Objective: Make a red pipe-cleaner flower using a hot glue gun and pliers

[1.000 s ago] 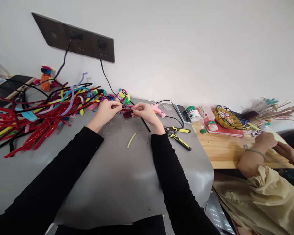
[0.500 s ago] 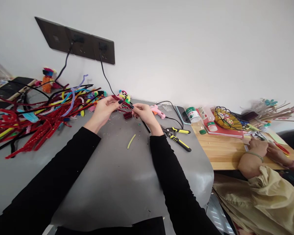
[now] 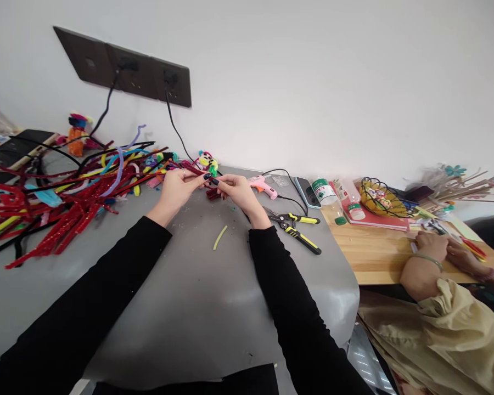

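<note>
Between my fingertips runs a dark red pipe cleaner (image 3: 197,166), partly hidden by the fingers. My left hand (image 3: 179,189) pinches it on one side. Close against it, my right hand (image 3: 236,192) pinches the same pipe cleaner, and the two thumbs almost meet. Just below the fingers shows a dark red fuzzy piece (image 3: 213,193); whether it joins the pipe cleaner I cannot tell. Behind the hands sits a small colourful pipe-cleaner figure (image 3: 207,161). A short pale yellow-green strip (image 3: 220,237) lies on the grey table in front of my hands.
Loose pipe cleaners (image 3: 82,208) are heaped on the left. To the right are a pink glue gun (image 3: 263,186), yellow-black pliers (image 3: 298,230), a phone (image 3: 307,192) and a bottle (image 3: 325,193). A co-worker's hands (image 3: 436,252) rest at the wooden table (image 3: 366,252).
My hands have drawn closer together and sunk slightly, with the thumbs now nearly touching. Less of the red pipe cleaner shows between them.
</note>
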Available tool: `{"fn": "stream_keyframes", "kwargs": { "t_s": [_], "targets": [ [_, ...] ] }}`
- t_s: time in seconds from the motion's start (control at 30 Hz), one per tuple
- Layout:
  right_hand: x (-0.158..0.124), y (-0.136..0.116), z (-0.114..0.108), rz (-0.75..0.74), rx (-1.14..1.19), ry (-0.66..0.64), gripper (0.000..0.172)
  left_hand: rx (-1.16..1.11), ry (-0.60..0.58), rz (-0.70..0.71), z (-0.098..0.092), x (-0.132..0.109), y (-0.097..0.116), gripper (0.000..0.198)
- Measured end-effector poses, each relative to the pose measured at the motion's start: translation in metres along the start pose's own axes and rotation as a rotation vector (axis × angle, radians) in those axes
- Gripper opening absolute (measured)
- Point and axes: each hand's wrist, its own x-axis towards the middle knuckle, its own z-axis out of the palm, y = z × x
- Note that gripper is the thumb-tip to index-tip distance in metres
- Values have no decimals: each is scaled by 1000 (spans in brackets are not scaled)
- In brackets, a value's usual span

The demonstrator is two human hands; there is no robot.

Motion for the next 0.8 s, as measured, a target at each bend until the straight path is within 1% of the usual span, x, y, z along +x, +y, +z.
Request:
{"fn": "stream_keyframes", "kwargs": {
  "t_s": [0.13, 0.33, 0.43, 0.53, 0.6, 0.7, 0.77, 0.8],
  "targets": [
    [1, 1, 2, 6, -52, 37, 15, 32, -15, -10, 1, -2, 1, 47],
    [3, 3, 4, -14, -124, 94, 11, 135, -11, -13, -2, 1, -5, 41],
    [3, 5, 7, -30, -185, 154, 12, 195, -29, -4, -2, 0, -5, 39],
    [3, 8, 11, -59, -249, 241, 13, 279, -50, 99, 4, -6, 0, 40],
    [3, 11, 14, -69, -272, 303, 13, 332, -97, 195, 10, -11, 3, 40],
    [4, 14, 17, -54, -261, 375, 9, 393, -181, 260, 17, -15, 5, 43],
    [5, 15, 18, -42, -248, 389, 9, 425, -177, 280, 17, -15, 4, 42],
    [6, 15, 19, -39, -238, 380, 9, 435, -143, 284, 16, -14, 4, 41]
  ]
}}
